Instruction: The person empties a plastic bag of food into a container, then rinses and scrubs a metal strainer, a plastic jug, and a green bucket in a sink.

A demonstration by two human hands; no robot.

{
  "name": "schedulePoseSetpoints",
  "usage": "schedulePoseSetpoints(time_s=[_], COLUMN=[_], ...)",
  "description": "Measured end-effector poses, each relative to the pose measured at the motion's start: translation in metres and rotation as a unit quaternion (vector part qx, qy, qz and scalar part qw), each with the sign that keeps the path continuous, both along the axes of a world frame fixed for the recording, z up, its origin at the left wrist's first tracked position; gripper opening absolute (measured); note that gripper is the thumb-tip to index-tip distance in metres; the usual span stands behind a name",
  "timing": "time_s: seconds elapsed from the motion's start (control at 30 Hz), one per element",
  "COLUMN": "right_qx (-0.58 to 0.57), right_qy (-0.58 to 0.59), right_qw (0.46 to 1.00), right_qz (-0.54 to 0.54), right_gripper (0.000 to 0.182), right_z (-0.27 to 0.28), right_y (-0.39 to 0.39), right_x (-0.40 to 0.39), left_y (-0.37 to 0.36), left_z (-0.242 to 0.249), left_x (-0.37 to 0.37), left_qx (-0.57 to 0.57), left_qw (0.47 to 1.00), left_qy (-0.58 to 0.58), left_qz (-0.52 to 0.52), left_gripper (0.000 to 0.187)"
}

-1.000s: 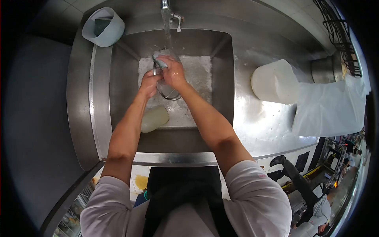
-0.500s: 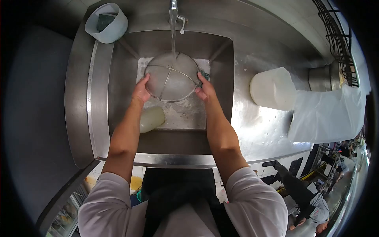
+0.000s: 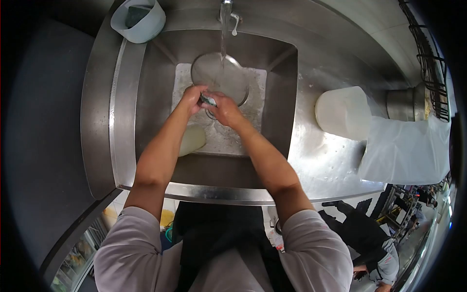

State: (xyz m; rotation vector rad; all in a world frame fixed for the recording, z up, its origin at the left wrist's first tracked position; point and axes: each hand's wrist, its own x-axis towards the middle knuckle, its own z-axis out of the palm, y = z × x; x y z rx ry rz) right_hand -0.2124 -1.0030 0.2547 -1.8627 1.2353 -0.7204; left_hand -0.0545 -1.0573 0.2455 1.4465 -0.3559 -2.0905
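Note:
My left hand (image 3: 193, 98) and my right hand (image 3: 224, 110) meet over the sink, both closed around a dark green scouring pad (image 3: 208, 100). White suds show on the pad. Just beyond my fingers, a round fine-mesh strainer (image 3: 226, 80) with a metal rim rests in the sink (image 3: 279, 97), under a stream of water (image 3: 223, 36) from the faucet (image 3: 226, 9). Part of the strainer is hidden behind my hands. A pale greenish container (image 3: 193, 139) lies on its side near my left forearm.
A white tub (image 3: 141, 28) with a dark pad inside stands at the sink's back left corner. To the right are a white bucket (image 3: 343, 113), a plastic bag (image 3: 406, 151) and a metal pot (image 3: 401, 103). Another person (image 3: 365, 233) is at the lower right.
Both hands have let go of the strainer's rim and come together on the scouring pad, previously by my right hand. The strainer now sits in the sink, turned differently.

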Motion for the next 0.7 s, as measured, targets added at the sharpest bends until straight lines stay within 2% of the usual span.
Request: schedulePoseSetpoints(time_s=[0.07,0.1,0.17,0.27,0.37,0.4,0.5,0.63,0.67,0.7], right_qx=[-0.004,-0.006,-0.062,-0.140,-0.053,-0.106,-0.060,-0.008,0.023,0.013], right_qy=[0.066,0.098,0.300,0.274,0.171,0.041,0.076,0.107,0.031,0.012], right_qw=[0.998,0.995,0.952,0.941,0.977,0.989,0.993,0.963,0.981,0.989], right_qz=[0.006,0.009,-0.033,-0.143,-0.118,-0.098,-0.068,-0.248,-0.193,-0.148], right_gripper=[0.042,0.043,0.039,0.034,0.028,0.027,0.031,0.035,0.035,0.036], right_z=[-0.026,-0.037,-0.036,-0.037,-0.049,-0.058,-0.054,-0.059,-0.059,-0.058], right_y=[0.000,-0.004,-0.019,-0.049,-0.045,-0.036,-0.026,-0.053,-0.044,-0.042], right_x=[-0.016,-0.025,-0.039,-0.036,-0.007,-0.004,-0.019,-0.002,0.012,0.011], left_y=[0.004,0.008,0.020,0.029,0.022,0.018,0.017,0.030,0.031,0.023], left_z=[-0.031,-0.023,0.008,0.018,0.021,0.023,0.032,0.036,0.032,0.028], left_x=[0.015,0.015,0.004,-0.004,-0.006,-0.003,0.007,-0.001,0.002,0.007], left_qx=[-0.014,-0.037,-0.082,-0.097,-0.128,-0.125,-0.118,-0.115,-0.110,-0.102], left_qw=[1.000,0.999,0.995,0.995,0.988,0.988,0.986,0.986,0.988,0.988], left_qy=[-0.002,-0.009,-0.022,-0.016,-0.069,-0.073,-0.098,-0.095,-0.084,-0.087], left_qz=[0.011,0.025,0.050,0.007,-0.054,-0.060,-0.069,-0.074,-0.073,-0.081], left_gripper=[0.059,0.059,0.060,0.059,0.057,0.055,0.050,0.045,0.045,0.045])
